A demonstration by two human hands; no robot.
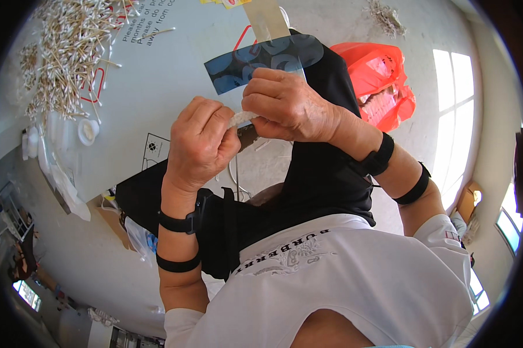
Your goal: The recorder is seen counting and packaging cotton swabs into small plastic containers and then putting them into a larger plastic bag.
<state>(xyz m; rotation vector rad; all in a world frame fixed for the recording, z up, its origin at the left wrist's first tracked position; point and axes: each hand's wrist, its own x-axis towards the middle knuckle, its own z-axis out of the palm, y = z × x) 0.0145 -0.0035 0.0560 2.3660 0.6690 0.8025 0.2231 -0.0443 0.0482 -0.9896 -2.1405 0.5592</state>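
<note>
White, knobbly, narrow bundle, apparently of cotton swabs, held above the near edge of the pale grey table; long axis running left to right, rising slightly rightward; at its left end, left hand, thumb and fingers pinched on it; at its right end, right hand, equally near, fingers curled tight about it; both ends hidden by fingers, full length impossible to tell; just beyond right hand, dark-blue translucent film strip, contact unclear; at far left on the table, loose heap of white-tipped cotton swabs, with round white plastic cup beside it; off to the right, on the floor, red plastic bag, well apart.
</note>
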